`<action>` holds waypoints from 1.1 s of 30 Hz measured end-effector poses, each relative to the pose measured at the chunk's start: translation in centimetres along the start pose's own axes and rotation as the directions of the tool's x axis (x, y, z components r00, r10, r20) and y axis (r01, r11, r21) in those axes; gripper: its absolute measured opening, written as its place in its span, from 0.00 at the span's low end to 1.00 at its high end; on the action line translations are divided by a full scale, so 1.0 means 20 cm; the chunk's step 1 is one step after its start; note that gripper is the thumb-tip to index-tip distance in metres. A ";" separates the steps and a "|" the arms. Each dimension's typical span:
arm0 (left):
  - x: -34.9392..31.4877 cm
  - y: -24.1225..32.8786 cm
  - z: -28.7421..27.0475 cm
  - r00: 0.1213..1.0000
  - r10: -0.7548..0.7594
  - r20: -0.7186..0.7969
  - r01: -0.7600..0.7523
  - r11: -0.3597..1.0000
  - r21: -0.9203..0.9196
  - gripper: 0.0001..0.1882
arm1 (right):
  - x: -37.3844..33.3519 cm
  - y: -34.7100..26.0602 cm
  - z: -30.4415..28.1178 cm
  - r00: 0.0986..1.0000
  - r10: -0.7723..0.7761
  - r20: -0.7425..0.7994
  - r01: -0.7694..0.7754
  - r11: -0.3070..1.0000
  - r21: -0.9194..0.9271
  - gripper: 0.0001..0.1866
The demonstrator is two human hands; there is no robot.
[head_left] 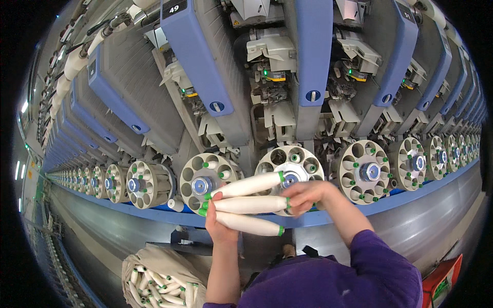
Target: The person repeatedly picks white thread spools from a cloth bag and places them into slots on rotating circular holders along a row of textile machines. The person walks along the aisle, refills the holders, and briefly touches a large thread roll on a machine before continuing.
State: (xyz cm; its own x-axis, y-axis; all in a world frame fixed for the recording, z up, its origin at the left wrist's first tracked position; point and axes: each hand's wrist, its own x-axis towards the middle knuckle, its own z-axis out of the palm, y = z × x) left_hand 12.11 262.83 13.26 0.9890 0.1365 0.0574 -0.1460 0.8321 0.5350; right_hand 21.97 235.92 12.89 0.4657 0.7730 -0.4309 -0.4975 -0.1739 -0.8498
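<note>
Three white yarn bobbins with green ends lie fanned out in front of me: an upper bobbin (247, 185), a middle bobbin (246, 205) and a lower bobbin (249, 224). My left hand (221, 229) is closed around their left ends, thumb upward. At the right green end of the middle bobbin, the curled fingers of my right hand (312, 196) close on its tip. Just behind the bobbins stands a round magazine (262, 163) with holes around a metal hub; a few of its holes hold bobbins. The bobbins partly cover its lower left side.
More round magazines, such as one at the left (201, 159) and a fuller one at the right (354, 149), line the blue-edged machine. A cloth sack (192, 267) of bobbins stands lower left. An orange-red bin (446, 272) is lower right. Grey-blue machine units (205, 66) rise behind.
</note>
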 end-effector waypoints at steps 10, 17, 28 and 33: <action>0.23 -0.44 -0.06 0.902 0.125 0.412 -0.431 0.276 0.859 0.14 | -0.25 -0.01 0.01 0.967 -0.251 0.045 0.253 0.920 -0.299 0.11; 0.08 -0.36 0.18 0.829 -0.519 0.208 0.309 0.736 0.603 0.09 | -0.06 -0.11 0.17 0.751 -0.483 -0.450 0.350 0.870 -0.349 0.13; -0.19 0.31 -0.21 0.862 -0.327 -0.387 0.484 0.759 0.436 0.26 | 0.08 0.05 -0.10 0.807 -0.180 -0.563 -0.279 0.723 -0.632 0.12; -0.35 0.41 -0.27 0.840 -0.495 -0.223 0.538 0.816 0.212 0.20 | 0.28 -0.15 0.48 0.721 -0.645 -0.254 0.134 0.490 -0.861 0.18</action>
State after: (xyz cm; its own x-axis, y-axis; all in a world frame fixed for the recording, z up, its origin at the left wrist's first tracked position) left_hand 3.93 271.55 12.69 0.8971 -0.1780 -0.4044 0.4179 0.6387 0.6460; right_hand 19.05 246.58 16.05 0.8427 0.5140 0.1601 0.4490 -0.5069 -0.7358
